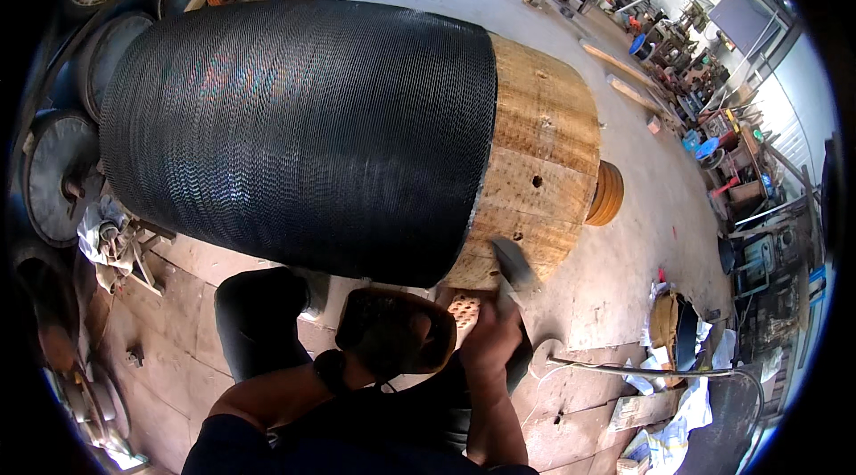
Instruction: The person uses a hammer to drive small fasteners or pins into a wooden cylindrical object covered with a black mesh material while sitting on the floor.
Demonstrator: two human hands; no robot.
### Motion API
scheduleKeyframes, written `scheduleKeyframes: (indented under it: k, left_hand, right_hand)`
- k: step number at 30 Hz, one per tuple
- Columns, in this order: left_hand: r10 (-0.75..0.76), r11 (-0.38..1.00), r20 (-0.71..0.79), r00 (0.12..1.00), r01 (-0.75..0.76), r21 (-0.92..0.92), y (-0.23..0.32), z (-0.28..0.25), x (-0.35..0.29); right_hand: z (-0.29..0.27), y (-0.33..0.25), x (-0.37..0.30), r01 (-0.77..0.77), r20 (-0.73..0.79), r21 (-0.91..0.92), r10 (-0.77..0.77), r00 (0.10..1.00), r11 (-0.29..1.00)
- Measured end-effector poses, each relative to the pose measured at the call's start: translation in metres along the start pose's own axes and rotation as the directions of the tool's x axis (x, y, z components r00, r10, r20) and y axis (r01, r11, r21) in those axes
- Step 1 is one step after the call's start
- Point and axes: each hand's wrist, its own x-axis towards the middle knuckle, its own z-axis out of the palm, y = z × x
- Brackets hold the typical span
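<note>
A large drum [312,136] with a finely ridged black surface lies across in front of me, its bare wooden end section [539,132] on the right. My right hand [490,341] is closed around a hammer [511,263], whose grey head is blurred at the lower part of the wood. Over my lap, my left hand [392,348], with a dark watch on its wrist, is at a dark, bowl-like container [443,341] with a brown rim. Shadow hides most of its fingers, so whether they grip anything is unclear.
A ribbed orange-brown hub [606,193] juts from the drum's right end. Below the wood is a brick with holes [464,309]. Dark round drums [61,176] line the left side. A thin metal bar [642,371], scraps and planks [644,410] lie to the right; cluttered machinery stands farther back.
</note>
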Motion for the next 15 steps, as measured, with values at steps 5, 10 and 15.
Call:
scheduleKeyframes:
  k: [5, 10, 15]
  left_hand:
    - [0.182, 0.972, -0.049, 0.982, -0.172, 0.162, 0.023, -0.059, 0.048]
    - [0.438, 0.816, -0.276, 0.856, -0.249, 0.522, 0.02, -0.1, 0.11]
    - [0.636, 0.621, -0.316, 0.704, -0.224, 0.751, -0.012, -0.126, 0.168]
  right_hand:
    - [-0.012, -0.011, -0.009, -0.013, -0.023, 0.124, 0.016, 1.0, 0.992]
    - [0.002, 0.012, -0.004, 0.018, -0.017, -0.042, -0.018, 1.0, 0.999]
    - [-0.005, -0.006, -0.008, -0.151, -0.023, 0.159, 0.156, 0.987, 0.976]
